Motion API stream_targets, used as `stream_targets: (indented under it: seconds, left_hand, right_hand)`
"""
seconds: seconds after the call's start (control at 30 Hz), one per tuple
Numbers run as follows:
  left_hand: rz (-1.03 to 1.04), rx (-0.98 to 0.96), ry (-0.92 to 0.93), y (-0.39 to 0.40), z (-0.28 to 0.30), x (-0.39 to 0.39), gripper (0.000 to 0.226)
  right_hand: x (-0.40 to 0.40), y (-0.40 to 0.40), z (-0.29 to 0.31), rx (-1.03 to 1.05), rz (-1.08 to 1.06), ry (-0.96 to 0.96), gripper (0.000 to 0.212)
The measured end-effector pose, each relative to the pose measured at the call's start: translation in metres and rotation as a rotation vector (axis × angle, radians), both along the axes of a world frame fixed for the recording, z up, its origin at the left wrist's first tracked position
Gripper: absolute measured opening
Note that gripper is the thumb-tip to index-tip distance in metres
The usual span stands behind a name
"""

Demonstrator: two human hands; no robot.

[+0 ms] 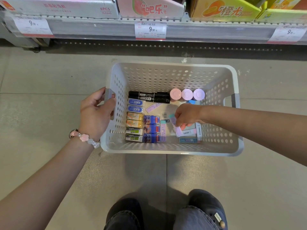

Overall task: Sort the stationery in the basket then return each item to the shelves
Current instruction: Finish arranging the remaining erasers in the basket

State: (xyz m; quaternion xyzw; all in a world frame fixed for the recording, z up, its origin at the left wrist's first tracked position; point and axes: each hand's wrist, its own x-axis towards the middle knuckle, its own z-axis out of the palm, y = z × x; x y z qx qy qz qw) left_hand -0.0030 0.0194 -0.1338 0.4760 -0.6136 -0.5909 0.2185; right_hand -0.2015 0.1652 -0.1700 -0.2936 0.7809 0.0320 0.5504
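A white perforated basket (166, 75) stands on the floor in front of the shelf. My left hand (94, 112) grips its left handle. My right hand (186, 116) reaches into the right half and pinches a lilac eraser (177, 130) among loose pastel packets (189, 131). Along the left wall lie rows of boxed erasers (135, 120) in blue, orange and green. Beside them sit blue-and-red packs (152, 128). Two black markers (149, 97) lie at the back, with three round pastel caps (186, 94) next to them.
The lowest shelf (149, 29) with price tags and cardboard display boxes (150, 6) runs across the top. Grey tiled floor surrounds the basket. My knees and a dark shoe (207, 206) sit at the bottom edge, close behind the basket.
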Motion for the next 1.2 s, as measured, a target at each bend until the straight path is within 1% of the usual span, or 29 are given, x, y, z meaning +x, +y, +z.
stream_targets:
  seconds: [0.07,0.1,0.13,0.2,0.27,0.33,0.47,0.63,0.83,0.9,1.0,1.13,1.17,1.2]
  left_hand:
    - [0.002,-0.002,0.001,-0.001,-0.001,0.001,0.025]
    - [0.004,-0.001,0.001,-0.001,-0.002,0.001,0.025]
    - [0.004,0.001,0.003,-0.001,-0.002,0.001,0.024]
    - [-0.003,0.002,0.007,-0.001,-0.003,0.000,0.021]
    - [-0.009,0.000,0.009,-0.001,-0.004,0.001,0.020]
    - [-0.013,-0.003,0.009,-0.001,-0.004,0.001,0.020]
    - [-0.017,-0.007,0.018,-0.001,-0.002,0.001,0.024]
    - [-0.019,-0.010,0.009,0.000,-0.001,0.001,0.023]
    - [-0.006,-0.004,-0.005,0.000,-0.002,0.001,0.020]
    - [-0.013,-0.009,0.000,0.000,-0.001,0.001,0.021]
    - [-0.030,-0.036,0.003,0.000,-0.001,0.001,0.026]
    - [-0.025,-0.025,0.011,-0.001,-0.001,0.002,0.027]
    - [-0.022,-0.025,0.011,0.000,-0.001,0.002,0.027]
    - [-0.019,-0.026,0.010,0.000,0.000,0.001,0.028]
  right_hand:
    - [0.001,0.000,-0.001,-0.008,-0.010,-0.041,0.038]
    - [0.002,0.000,-0.002,-0.019,0.003,-0.042,0.044]
    - [0.004,0.001,-0.004,-0.038,0.023,-0.034,0.045]
    - [0.008,0.002,-0.009,-0.077,0.061,-0.017,0.039]
    - [0.013,0.003,-0.015,-0.088,0.079,-0.006,0.029]
    - [0.018,0.005,-0.022,-0.103,0.099,0.028,0.026]
    - [0.025,0.006,-0.032,-0.199,0.125,0.188,0.026]
    - [0.030,0.007,-0.034,-0.288,0.121,0.235,0.030]
    - [0.032,0.005,-0.033,-0.316,0.275,0.342,0.026]
    - [0.030,0.004,-0.035,-0.310,0.275,0.347,0.024]
    - [0.028,0.003,-0.038,-0.293,0.198,0.315,0.023]
    - [0.022,0.003,-0.038,-0.246,0.130,0.170,0.024]
    - [0.018,0.004,-0.035,-0.238,0.162,0.168,0.024]
    - [0.014,0.005,-0.031,-0.227,0.241,0.202,0.023]
